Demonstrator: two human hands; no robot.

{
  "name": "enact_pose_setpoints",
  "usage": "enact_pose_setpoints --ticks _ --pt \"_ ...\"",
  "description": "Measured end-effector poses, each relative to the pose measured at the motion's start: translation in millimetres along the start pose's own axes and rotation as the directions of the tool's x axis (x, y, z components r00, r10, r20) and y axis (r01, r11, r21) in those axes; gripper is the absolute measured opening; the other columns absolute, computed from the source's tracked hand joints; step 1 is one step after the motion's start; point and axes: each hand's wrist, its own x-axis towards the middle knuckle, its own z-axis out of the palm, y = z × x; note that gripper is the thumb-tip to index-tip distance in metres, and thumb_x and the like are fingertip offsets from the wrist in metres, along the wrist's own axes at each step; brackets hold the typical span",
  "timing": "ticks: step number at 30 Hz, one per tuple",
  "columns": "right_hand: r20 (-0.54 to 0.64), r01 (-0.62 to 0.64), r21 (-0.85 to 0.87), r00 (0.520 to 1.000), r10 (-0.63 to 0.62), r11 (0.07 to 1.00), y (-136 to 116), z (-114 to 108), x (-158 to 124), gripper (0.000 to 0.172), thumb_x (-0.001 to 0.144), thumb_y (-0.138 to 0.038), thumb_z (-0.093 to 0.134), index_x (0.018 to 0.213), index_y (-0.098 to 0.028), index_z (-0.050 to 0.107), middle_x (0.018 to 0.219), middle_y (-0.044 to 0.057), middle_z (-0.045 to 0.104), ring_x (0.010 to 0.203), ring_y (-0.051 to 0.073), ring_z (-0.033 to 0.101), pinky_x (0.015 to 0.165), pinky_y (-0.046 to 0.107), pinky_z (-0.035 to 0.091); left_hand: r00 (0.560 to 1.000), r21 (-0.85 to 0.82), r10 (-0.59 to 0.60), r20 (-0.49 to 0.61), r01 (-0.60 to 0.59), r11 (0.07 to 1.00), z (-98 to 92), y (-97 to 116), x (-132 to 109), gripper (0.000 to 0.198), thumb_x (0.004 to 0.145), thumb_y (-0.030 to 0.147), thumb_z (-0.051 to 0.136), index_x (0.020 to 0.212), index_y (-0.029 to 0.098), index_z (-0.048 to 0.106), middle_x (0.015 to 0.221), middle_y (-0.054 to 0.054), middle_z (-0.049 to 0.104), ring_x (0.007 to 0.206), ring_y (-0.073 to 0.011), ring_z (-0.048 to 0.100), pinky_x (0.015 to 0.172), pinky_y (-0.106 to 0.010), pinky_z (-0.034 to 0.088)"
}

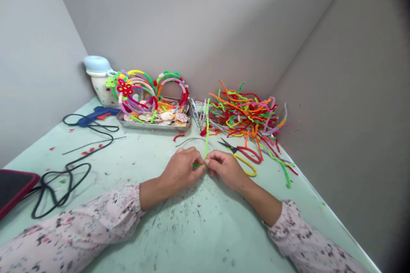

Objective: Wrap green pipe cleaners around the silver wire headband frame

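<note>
Over the middle of the table, my left hand (185, 169) and my right hand (226, 167) meet fingertip to fingertip. Between them is a bright green pipe cleaner (207, 132), its long end standing up and away from me. A short darker green piece shows at my left fingers, which are closed around it. My right thumb and forefinger pinch the pipe cleaner near its lower end. Whether the two green parts are one piece I cannot tell. Just beyond my right hand lie scissors (243, 153) with red and yellow handles, blades slightly apart.
A metal tray (150, 126) of shells and pipe-cleaner hoops (137, 91) stands at the back. Right of it is a heap of coloured pipe cleaners (246, 113). At left are a blue glue gun (96, 115), a black cord (68, 166), a lidded cup (101, 81) and a dark red-edged device (16, 190).
</note>
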Motion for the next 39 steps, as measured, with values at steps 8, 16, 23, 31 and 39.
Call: enact_pose_setpoints --ticks 8,16,23,31,39 --pt "-0.022 -0.029 0.004 0.999 0.029 1.0 -0.6 -1.4 -0.2 0.014 0.079 -0.03 0.059 0.072 -0.018 0.057 0.051 -0.006 0.053 0.046 0.009 0.046 0.049 0.022 0.035 0.992 -0.011 0.118 -0.041 -0.118 0.993 -0.7 -3.6 -0.7 0.005 0.079 0.018 0.058 0.083 0.018 0.061 0.079 -0.001 0.062 0.077 -0.0166 0.055 0.079 -0.034 0.036" --pt "-0.035 -0.034 -0.003 0.999 0.034 0.999 1.1 -2.8 0.8 0.014 0.08 -0.031 0.059 0.072 -0.018 0.057 0.052 -0.005 0.054 0.046 0.009 0.046 0.049 0.022 0.035 0.987 0.02 0.157 -0.045 -0.156 0.988 -0.2 -7.9 0.4 0.005 0.084 0.019 0.058 0.085 0.02 0.063 0.078 0.001 0.061 0.076 -0.0149 0.055 0.085 -0.036 0.033" --pt "-0.039 -0.018 -0.024 0.999 0.017 1.0 -0.4 -1.5 -0.4 0.015 0.082 -0.032 0.057 0.077 -0.018 0.057 0.054 -0.005 0.055 0.047 0.009 0.047 0.049 0.022 0.036 0.99 -0.005 0.13 -0.048 -0.13 0.991 -1.7 -3.6 0.7 0.004 0.084 0.019 0.058 0.083 0.018 0.062 0.077 0.0 0.061 0.076 -0.0155 0.054 0.084 -0.036 0.033" --pt "-0.118 0.241 -0.171 0.958 -0.263 0.955 2.9 -2.3 -4.9 0.014 0.084 -0.029 0.058 0.096 -0.021 0.054 0.082 0.0 0.057 0.061 0.011 0.056 0.056 0.023 0.045 0.997 -0.128 0.016 -0.078 -0.026 0.991 -1.5 -7.0 1.9 0.005 0.084 0.02 0.058 0.085 0.019 0.063 0.082 0.0 0.063 0.083 -0.0167 0.056 0.081 -0.034 0.037" --pt "-0.018 0.424 -0.415 0.881 -0.473 0.805 2.2 -4.8 -5.7 0.014 0.087 -0.02 0.054 0.101 -0.021 0.059 0.099 0.005 0.057 0.067 0.011 0.057 0.06 0.024 0.047 0.995 -0.217 -0.01 -0.1 -0.012 0.976 0.1 -9.6 3.0 0.01 0.084 0.024 0.059 0.088 0.02 0.067 0.084 -0.002 0.064 0.083 -0.0163 0.057 0.077 -0.029 0.042"
